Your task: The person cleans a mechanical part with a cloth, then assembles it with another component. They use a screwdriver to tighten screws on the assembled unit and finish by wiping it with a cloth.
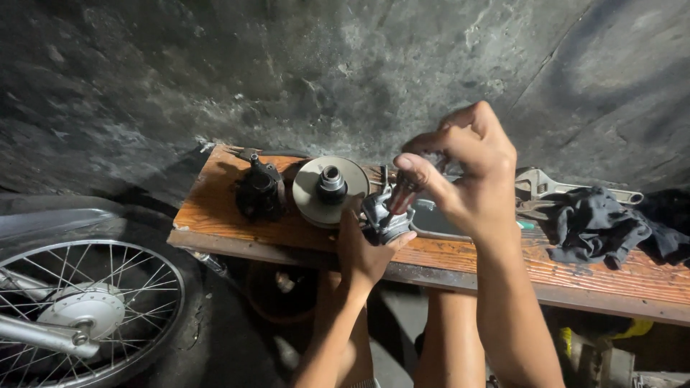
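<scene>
My left hand (366, 251) grips a small silver metal engine part (384, 215) from below, just above the wooden bench (215, 215). My right hand (467, 172) hovers over it, fingers pinched on a thin dark tool or rod (402, 192) that points down into the part. Left of my hands, a round pale metal pulley disc (316, 192) with a raised hub lies on the bench. Beside the disc sits a black metal part (259, 190).
An adjustable wrench (553, 187) and a dark rag (596, 223) lie on the right of the bench. A spoked motorcycle wheel (79, 309) stands at the lower left. A rough concrete wall (323, 72) rises behind the bench. My knees are below it.
</scene>
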